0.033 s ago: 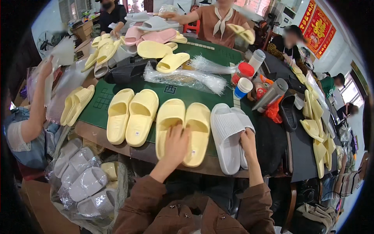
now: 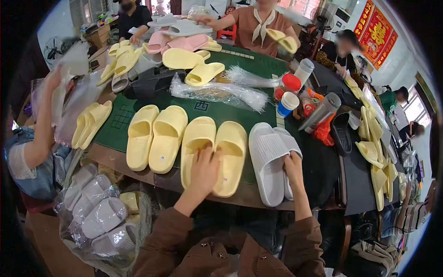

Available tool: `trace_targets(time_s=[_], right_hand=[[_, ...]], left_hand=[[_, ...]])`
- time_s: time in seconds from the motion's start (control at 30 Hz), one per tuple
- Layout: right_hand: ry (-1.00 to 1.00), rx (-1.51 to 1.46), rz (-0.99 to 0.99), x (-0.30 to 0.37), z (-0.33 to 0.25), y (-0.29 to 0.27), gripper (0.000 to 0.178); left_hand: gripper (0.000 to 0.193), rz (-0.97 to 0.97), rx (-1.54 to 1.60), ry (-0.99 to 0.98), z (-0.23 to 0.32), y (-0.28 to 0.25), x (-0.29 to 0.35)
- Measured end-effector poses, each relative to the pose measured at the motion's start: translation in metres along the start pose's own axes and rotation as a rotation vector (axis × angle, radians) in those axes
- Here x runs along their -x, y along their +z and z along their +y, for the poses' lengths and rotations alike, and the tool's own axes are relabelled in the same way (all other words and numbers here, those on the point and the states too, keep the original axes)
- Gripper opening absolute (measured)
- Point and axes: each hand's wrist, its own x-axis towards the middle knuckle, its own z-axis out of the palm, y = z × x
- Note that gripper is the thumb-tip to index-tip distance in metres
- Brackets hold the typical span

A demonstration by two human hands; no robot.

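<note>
My left hand [image 2: 204, 171] reaches into a pair of pale yellow slide slippers [image 2: 230, 143], gripping the inner sides where the two meet. At the table's near edge, my right hand [image 2: 292, 171] pinches the right-hand slipper of a light grey pair [image 2: 266, 177], its fingertips under the strap and partly hidden. The grey slippers overlap, the left one lying over the other. Left of my left hand rests another yellow pair [image 2: 164, 141], toes pointing away from me. A further yellow pair [image 2: 92, 123] stands on its side near the table's left corner.
Across the green table mat [image 2: 117, 122] lie plastic bags [image 2: 217, 94], black slippers [image 2: 150, 83] and a slipper pile [image 2: 189, 41]. Cups, a red-lidded jar [image 2: 290, 84] and a grey bottle [image 2: 323, 111] stand right. A sack of wrapped slippers [image 2: 104, 217] sits lower left. Several people work around.
My left hand and its yellow slippers have shifted slightly left, closer to the neighbouring yellow pair. My right hand and the grey pair have hardly moved.
</note>
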Motion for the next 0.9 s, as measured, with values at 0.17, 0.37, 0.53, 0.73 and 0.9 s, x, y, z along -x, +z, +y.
trace_targets(time_s=[0.17,0.37,0.53,0.73,0.9], right_hand=[[-0.056,0.009,0.051,-0.01,0.029,0.009,0.015],[0.232,-0.312,-0.08,-0.003,0.003,0.021,0.017],[0.257,-0.447,-0.088,-0.002,-0.01,0.048,0.018],[0.208,-0.515,-0.067,0.001,-0.025,0.08,0.023],[0.286,-0.665,-0.135,0.008,-0.01,0.062,0.023]], left_hand=[[0.042,-0.048,-0.081,0.05,-0.036,-0.022,-0.002],[0.041,-0.037,-0.073,-0.015,-0.085,-0.034,-0.001],[0.038,-0.078,-0.175,-0.095,-0.114,-0.051,-0.007],[0.035,0.1,-0.292,-0.119,-0.082,-0.069,-0.015],[0.03,0.081,0.222,-0.062,-0.019,-0.05,-0.031]])
